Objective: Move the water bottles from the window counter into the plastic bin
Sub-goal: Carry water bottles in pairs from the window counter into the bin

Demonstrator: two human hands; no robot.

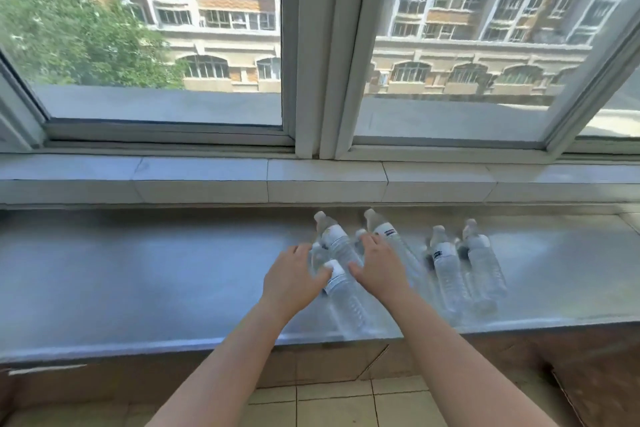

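I'm at the pick-up step: left hand (292, 276) and right hand (375, 265), fingers spread and empty, flank the nearest bottle (343, 298) at lower centre on the window counter (138, 288); next, I'd judge, close round it.
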